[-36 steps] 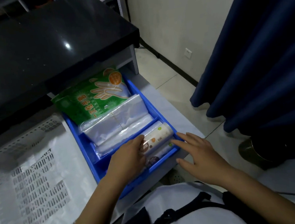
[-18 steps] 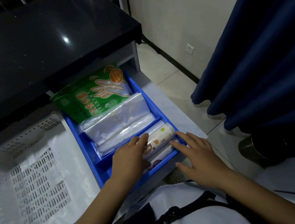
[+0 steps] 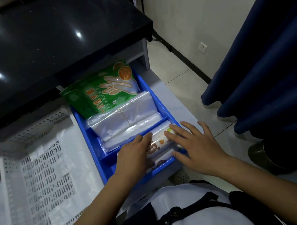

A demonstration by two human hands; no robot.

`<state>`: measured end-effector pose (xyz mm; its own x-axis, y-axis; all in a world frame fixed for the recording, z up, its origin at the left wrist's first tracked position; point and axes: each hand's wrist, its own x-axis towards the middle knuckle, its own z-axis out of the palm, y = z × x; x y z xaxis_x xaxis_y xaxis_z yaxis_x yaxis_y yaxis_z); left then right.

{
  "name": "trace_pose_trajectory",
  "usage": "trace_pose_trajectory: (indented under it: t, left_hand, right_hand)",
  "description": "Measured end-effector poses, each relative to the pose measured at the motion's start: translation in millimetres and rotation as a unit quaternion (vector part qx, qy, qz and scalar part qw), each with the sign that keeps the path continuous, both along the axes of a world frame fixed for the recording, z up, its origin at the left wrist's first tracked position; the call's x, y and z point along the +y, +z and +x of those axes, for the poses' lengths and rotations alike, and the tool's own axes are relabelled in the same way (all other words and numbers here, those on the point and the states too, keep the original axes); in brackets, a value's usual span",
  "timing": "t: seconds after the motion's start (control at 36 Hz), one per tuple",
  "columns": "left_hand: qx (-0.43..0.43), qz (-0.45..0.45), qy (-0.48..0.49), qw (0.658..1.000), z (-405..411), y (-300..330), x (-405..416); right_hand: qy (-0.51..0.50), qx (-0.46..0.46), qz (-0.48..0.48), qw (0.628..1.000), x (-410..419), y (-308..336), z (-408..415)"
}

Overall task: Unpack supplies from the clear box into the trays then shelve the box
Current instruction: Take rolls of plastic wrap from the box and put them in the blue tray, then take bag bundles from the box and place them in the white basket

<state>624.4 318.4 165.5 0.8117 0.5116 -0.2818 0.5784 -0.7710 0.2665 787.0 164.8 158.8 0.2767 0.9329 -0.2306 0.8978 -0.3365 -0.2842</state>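
Head view. Shifted since earlier frame: right hand [image 3: 196, 149], off tray [image 3: 158, 101] rim, onto roll [image 3: 161, 140]; fingers straight, flat across roll top. Left hand [image 3: 135, 156] flat on roll's left end, fingers relaxed, gripping nothing. Roll lying in near compartment of blue tray, second roll [image 3: 161, 162] beneath. Far compartment: clear bags [image 3: 127, 121], green glove pack [image 3: 103, 92]. White basket [image 3: 34, 165] just left of tray.
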Motion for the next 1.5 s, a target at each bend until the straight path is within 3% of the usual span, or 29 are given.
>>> trace_pose_trajectory:
  t: [0.25, 0.31, 0.44, 0.64, 0.78, 1.0, 1.25, 1.5]
  left_hand:
    - [-0.036, -0.075, 0.018, 0.996, -2, 1, 0]
    - [-0.037, -0.096, 0.079, 0.992, -5, 6, -9]
    - [-0.097, -0.064, 0.149, 0.982, -19, 25, -25]
    - [-0.142, -0.016, 0.372, 0.917, -70, 33, -86]
    - [-0.109, -0.005, 0.496, 0.862, -109, 29, -141]
    - [-0.042, -0.065, 0.598, 0.798, -190, 24, -213]
    - [-0.044, -0.119, 0.643, 0.756, -297, 15, -291]
    - [-0.087, -0.15, 0.688, 0.705, -404, -23, -376]
  right_hand:
    - [-0.018, 0.049, 0.015, 0.999, 3, 10, 5]
    - [0.031, 0.06, -0.004, 0.998, 9, 14, 13]
    - [0.026, 0.103, -0.014, 0.994, 15, 35, 9]
    - [0.175, 0.206, 0.041, 0.962, 35, 51, -2]
    - [0.299, 0.196, 0.014, 0.934, 44, 49, -28]
    - [0.448, 0.105, -0.04, 0.887, 43, 63, -115]
    - [0.489, 0.105, -0.103, 0.86, -36, 68, -249]
    - [0.505, 0.096, -0.1, 0.852, -90, 63, -362]
